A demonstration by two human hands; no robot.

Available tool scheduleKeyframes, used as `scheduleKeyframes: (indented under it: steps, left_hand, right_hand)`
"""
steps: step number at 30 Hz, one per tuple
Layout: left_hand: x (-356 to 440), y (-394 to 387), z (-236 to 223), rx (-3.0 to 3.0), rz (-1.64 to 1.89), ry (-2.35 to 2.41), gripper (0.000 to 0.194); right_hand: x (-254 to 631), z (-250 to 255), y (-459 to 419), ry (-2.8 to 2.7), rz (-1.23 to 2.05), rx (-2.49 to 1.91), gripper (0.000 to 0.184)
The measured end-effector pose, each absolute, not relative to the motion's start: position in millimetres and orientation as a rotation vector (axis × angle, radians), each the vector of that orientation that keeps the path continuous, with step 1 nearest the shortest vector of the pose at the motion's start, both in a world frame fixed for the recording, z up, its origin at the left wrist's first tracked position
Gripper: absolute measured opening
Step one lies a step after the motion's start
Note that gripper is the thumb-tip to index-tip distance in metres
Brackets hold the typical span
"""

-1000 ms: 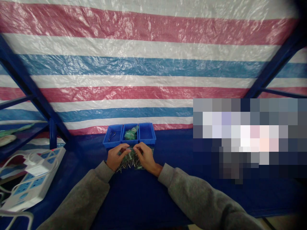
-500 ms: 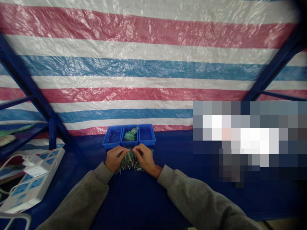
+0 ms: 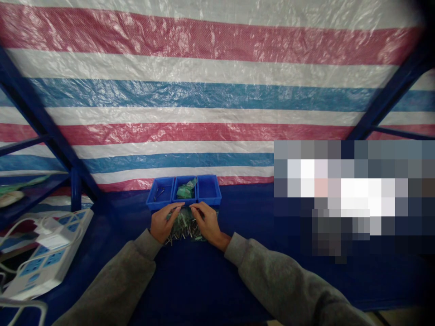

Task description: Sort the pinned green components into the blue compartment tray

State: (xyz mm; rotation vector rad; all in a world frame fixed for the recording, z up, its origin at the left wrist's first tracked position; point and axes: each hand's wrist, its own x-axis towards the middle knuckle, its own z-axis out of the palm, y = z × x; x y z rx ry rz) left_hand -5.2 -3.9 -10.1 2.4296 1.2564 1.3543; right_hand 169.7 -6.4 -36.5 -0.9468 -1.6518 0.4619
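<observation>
My left hand (image 3: 166, 222) and my right hand (image 3: 206, 222) face each other, thumbs and fingers pinched, with a narrow gap between the fingertips. A thin, small thing may lie across that gap; it is too small to make out. Below and behind the fingers lies a pile of slim, shiny metal pieces (image 3: 183, 231) on clear, greenish plastic (image 3: 184, 217). Just beyond my fingertips stand three blue bins side by side. The left bin (image 3: 160, 190) has a few slim metal pieces in it, and the middle bin (image 3: 185, 189) holds green plastic packaging. The right bin (image 3: 208, 188) adjoins it.
A white power strip (image 3: 50, 253) with plugged-in cables and a white adapter (image 3: 54, 233) lies at the left. Blue metal frame bars (image 3: 54, 122) flank the dark blue tabletop (image 3: 204, 290). A striped plastic sheet (image 3: 217, 95) hangs behind. Pixelation hides the right side.
Both pinched hands have moved slightly up, toward the bins. The gap between their fingertips is slightly wider. The whole view has shifted a little.
</observation>
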Motion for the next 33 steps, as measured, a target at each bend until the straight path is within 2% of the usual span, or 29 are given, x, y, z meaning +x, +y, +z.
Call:
scheduleKeyframes:
  steps: [33]
  left_hand:
    - [-5.8,0.3,-14.0,2.560,1.334,1.186,0.022]
  right_hand:
    - [171.0,-33.7,-10.8,-1.627,0.458,-0.973,0.023]
